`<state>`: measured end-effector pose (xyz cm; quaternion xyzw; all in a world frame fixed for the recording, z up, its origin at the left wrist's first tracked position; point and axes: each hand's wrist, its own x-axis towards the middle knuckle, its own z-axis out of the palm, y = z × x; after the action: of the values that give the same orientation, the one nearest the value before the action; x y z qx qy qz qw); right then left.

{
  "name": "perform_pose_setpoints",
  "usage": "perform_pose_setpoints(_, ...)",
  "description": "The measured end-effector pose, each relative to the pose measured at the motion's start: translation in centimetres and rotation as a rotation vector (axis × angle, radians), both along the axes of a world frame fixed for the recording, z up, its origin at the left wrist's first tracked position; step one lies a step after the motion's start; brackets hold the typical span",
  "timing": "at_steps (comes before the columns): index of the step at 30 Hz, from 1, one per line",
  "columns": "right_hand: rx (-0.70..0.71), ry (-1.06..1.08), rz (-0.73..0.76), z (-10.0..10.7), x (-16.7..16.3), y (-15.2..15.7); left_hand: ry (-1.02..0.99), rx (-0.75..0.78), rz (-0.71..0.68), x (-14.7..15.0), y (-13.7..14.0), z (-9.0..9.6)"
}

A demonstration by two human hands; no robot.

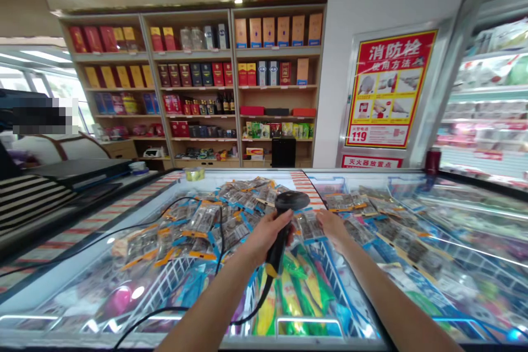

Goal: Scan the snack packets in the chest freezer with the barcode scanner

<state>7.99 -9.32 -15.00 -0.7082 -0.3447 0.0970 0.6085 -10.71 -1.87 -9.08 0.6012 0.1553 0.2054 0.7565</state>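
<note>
My left hand (270, 234) is wrapped round the grip of a black barcode scanner (284, 203), whose head points away from me and to the right. A black cable runs from the scanner's yellow-tipped base toward the lower left. In my right hand (330, 225), the closed fingers pinch the right edge of a clear packet (308, 224) with dark contents. This packet is just right of the scanner, over the freezer. Behind and left of the hands lies a heap of similar packets (202, 220) with orange and blue edges. Yellow-green packages (292, 291) lie in a wire basket below.
The chest freezer (99, 275) has a glass top and a striped divider (307, 187). More packets (391, 236) lie on its right side. A roll of tape (195, 174) sits at the back rim. Checkout equipment (82, 168) and a person (45, 148) are at left; stocked shelves (198, 55) stand behind.
</note>
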Motion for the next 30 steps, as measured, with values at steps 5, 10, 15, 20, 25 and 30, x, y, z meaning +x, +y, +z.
perform_pose_setpoints(5, 0.007, 0.106, 0.127, 3.1, -3.4, -2.8, -0.008, 0.103, 0.113, 3.0, -2.2, -0.7)
perform_pose_setpoints(10, 0.322, 0.572, 0.201, 4.5, -5.1, -4.0, 0.072, 0.364, 0.116, 7.6, -4.2, -1.3)
perform_pose_setpoints(15, 0.449, 0.692, 0.015, 5.4, -1.8, -6.2, 0.420, 0.662, 0.465, 8.8, -2.5, -3.8)
perform_pose_setpoints(20, 0.247, 0.552, 0.152, 5.8, -1.0, -7.3, 0.584, 0.732, 0.574, 11.2, -1.5, -7.0)
perform_pose_setpoints(25, 0.250, 0.590, 0.335, 5.7, -2.7, -5.6, 0.312, 0.469, 0.561, 10.6, 2.4, -5.7)
perform_pose_setpoints(30, 0.183, 0.576, 0.557, 5.8, -6.3, -2.7, -0.083, 0.204, 0.684, 3.5, 8.9, -2.2)
